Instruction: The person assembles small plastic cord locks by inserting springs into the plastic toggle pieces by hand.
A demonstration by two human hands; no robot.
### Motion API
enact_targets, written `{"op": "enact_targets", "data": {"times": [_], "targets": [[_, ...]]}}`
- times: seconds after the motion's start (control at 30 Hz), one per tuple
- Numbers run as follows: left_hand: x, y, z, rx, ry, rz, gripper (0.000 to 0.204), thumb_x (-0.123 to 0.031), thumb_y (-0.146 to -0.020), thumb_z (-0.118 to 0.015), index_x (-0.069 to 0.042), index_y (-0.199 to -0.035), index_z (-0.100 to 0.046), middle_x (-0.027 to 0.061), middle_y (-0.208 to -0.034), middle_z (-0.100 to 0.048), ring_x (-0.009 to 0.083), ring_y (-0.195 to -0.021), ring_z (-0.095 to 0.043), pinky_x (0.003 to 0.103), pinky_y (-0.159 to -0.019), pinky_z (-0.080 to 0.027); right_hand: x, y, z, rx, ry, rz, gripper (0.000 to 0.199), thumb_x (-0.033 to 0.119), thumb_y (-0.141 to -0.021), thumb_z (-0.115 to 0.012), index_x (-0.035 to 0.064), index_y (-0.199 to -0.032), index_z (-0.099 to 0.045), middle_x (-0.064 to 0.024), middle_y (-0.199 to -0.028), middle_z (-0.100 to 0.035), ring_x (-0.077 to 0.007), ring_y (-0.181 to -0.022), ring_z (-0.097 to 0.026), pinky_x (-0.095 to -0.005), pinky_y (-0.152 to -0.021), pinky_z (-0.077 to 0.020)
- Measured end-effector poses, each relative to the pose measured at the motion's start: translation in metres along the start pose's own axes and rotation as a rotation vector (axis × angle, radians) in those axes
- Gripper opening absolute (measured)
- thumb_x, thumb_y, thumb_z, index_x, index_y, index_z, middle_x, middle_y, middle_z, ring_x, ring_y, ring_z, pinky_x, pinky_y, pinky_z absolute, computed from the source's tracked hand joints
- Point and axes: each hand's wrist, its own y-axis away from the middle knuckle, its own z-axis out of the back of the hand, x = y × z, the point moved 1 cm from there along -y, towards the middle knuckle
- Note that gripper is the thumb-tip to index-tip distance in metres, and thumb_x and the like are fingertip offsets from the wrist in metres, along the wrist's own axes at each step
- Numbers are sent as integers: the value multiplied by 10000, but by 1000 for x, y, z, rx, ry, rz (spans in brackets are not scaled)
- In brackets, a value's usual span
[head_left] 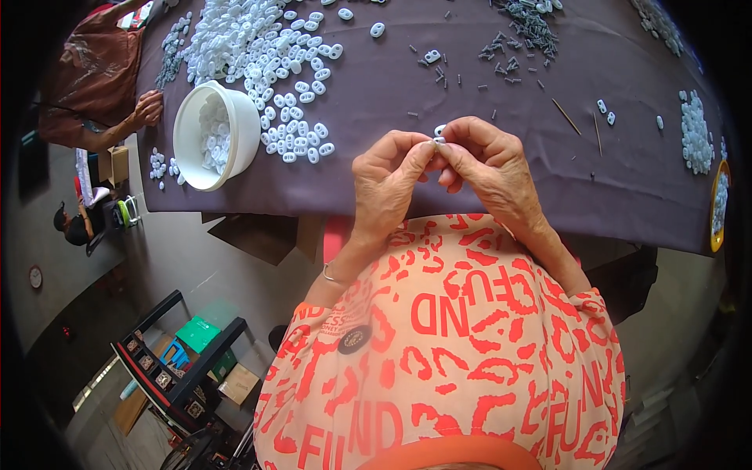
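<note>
Where the left hand (385,176) and right hand (495,166) meet near the front edge of the table (627,184), narrowly pinched fingertips (428,148) hold a small white piece (439,130), partly hidden. A white tub (245,129) stands by the near left corner; thin brown sticks (565,116) lie right of the hands. Two-holed white beads (251,43) and short grey pins (529,35) spread toward the far edge.
</note>
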Motion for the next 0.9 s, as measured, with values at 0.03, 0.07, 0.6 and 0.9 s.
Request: {"op": "enact_targets", "data": {"times": [0.03, 0.07, 0.6, 0.9], "targets": [[0, 0, 0, 4, 0, 5, 149, -114, -873, -576, 23, -925, -604, 45, -789, -634, 87, -724, -589, 205, -653, -469, 0, 0, 1, 6, -7, -10, 139, 85, -887, -536, -7, -987, -565, -44, -772, -617, -59, -615, -569, -183, -532, -468], [0, 0, 0, 4, 2, 5, 149, -114, -873, -576, 23, -925, -604, 45, -789, -634, 87, -724, -589, 205, -653, -469, 0, 0, 1, 12, -15, -20, 137, 85, -888, -535, -8, -984, -565, -45, -769, -618, -61, -615, -570, -184, -530, -468], [9, 1, 3, -18, -1, 3, 128, -121, -866, -587, -7, -921, -605, 20, -780, -636, 65, -701, -585, 185, -599, -444, -6, 1, 0, 27, -56, -55, 139, 99, -894, -525, 0, -982, -565, -41, -778, -617, -59, -616, -569, -182, -520, -462], [14, -1, 3, -28, 33, 39, 136, -131, -862, -595, -9, -919, -611, 15, -762, -636, 63, -700, -587, 182, -594, -446, -10, 1, 1, -28, -134, -112, 133, 105, -887, -540, 6, -971, -572, -31, -753, -615, -51, -594, -556, -164, -511, -446]]}}
